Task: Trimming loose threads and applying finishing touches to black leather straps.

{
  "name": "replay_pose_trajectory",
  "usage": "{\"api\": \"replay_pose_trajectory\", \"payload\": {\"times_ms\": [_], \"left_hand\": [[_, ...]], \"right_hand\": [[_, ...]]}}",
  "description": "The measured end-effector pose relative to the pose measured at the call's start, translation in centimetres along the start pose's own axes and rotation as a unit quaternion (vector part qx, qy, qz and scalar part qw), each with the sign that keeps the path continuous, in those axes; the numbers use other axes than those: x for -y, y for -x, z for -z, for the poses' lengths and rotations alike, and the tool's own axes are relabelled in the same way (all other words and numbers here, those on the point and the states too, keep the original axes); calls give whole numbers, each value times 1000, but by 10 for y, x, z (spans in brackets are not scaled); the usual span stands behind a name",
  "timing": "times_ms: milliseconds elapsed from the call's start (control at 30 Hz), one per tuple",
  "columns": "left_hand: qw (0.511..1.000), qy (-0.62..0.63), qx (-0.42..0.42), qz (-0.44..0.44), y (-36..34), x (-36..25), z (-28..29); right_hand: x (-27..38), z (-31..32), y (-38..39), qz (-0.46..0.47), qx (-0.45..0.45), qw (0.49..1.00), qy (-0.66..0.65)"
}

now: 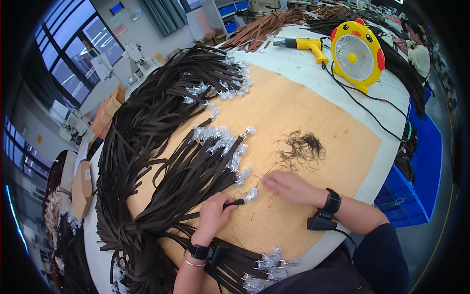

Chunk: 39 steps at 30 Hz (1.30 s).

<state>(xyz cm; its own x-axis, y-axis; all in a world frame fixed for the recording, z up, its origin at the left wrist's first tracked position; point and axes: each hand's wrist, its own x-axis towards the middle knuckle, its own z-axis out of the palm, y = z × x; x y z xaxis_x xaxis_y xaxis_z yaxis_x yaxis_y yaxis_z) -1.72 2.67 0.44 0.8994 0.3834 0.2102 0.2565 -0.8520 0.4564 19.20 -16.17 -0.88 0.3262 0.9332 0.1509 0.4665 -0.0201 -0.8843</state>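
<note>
My left hand (214,214) is closed around a dark brown strap (236,203), near its end. From the grip, that end points right, and clear plastic wrapping (250,195) covers its tip. Just right of the tip, my right hand (286,187) hovers over the tan sheet, its fingers blurred by motion. Whether they hold anything cannot be made out. Fine loose threads lie by the fingers, and a tangled clump of dark thread (306,148) rests farther off. More straps (196,171) with plastic-wrapped metal ends fan out beyond my left hand.
A large heap of dark straps (142,117) covers the left side of the table. On the far right stand a yellow chick-shaped fan (357,56) and a yellow heat gun (308,44), with black cords. A blue bin (413,171) sits beside the table. Another person (418,54) is farther back.
</note>
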Motion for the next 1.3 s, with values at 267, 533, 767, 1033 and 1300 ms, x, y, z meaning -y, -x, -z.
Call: {"api": "replay_pose_trajectory", "payload": {"times_ms": [267, 533, 767, 1033, 1300], "left_hand": [[984, 174, 33, 31, 6, -36, -16], [978, 201, -6, 62, 8, -33, -28], [971, 226, -19, 70, 8, -34, -31], [978, 198, -18, 61, 1, -45, -32], [966, 223, -40, 121, 4, -37, -39]], "right_hand": [[15, -19, 7, 87, -17, 990, 113], [18, -31, 6, 126, -20, 975, 180], [21, -32, 6, 96, 9, 963, 250], [14, -32, -12, 58, -14, 989, 138], [28, -21, 2, 24, 22, 986, 166]]}}
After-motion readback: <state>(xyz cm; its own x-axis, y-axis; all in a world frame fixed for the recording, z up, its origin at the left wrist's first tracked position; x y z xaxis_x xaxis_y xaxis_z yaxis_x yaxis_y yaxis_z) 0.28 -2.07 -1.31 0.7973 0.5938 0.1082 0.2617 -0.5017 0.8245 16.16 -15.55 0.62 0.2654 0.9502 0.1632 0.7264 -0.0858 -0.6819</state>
